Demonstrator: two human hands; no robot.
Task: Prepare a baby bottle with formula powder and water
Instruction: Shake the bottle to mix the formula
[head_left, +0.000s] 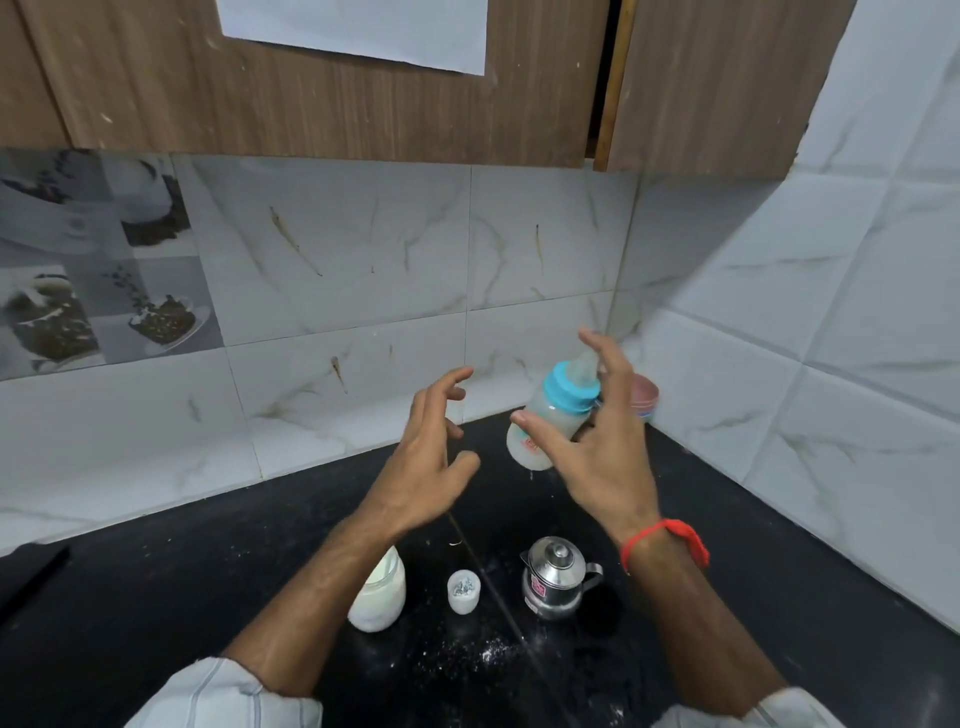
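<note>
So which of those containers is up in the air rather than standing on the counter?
The baby bottle with the blue collar, tilted beside the right hand. The white jar, small cup and steel kettle all stand on the black counter.

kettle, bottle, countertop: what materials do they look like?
Kettle: polished metal, likely stainless steel; mirror-like reflections on lid and body.
Bottle: translucent, probably plastic, cloudy wall; blue opaque plastic-looking collar.
Countertop: black polished stone, possibly granite; glossy, with a seam line.
</note>
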